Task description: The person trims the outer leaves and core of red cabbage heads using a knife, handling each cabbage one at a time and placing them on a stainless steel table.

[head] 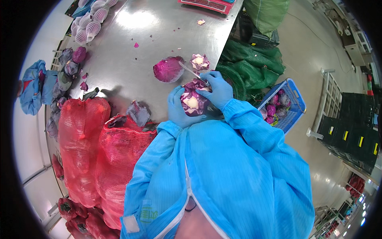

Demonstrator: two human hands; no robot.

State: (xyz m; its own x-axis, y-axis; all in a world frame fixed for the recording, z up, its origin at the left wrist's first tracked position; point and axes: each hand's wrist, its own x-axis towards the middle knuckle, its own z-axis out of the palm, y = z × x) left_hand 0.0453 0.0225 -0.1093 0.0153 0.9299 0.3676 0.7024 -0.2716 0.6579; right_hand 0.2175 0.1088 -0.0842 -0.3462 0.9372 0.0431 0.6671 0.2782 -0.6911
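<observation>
A red cabbage point(195, 103) with its pale cut stem facing up rests against my front at the table's near edge. My left hand point(179, 110), in a blue glove, cups it from the left and below. In my gloved right hand point(219, 89) is a knife point(189, 70), its blade pointing up and left over the table. The right thumb touches the cabbage near the stem. Just beyond lie a loose purple cabbage leaf point(168, 69) and a cut-off stem slice point(200, 61).
Red mesh sacks point(80, 149) of cabbages stand at the left. Whole cabbages point(71, 67) line the far left, near another person's blue sleeve point(32, 86). To the right are green netting point(250, 65) and a blue crate point(294, 110) holding cabbages. A red scale point(209, 5) sits at the top.
</observation>
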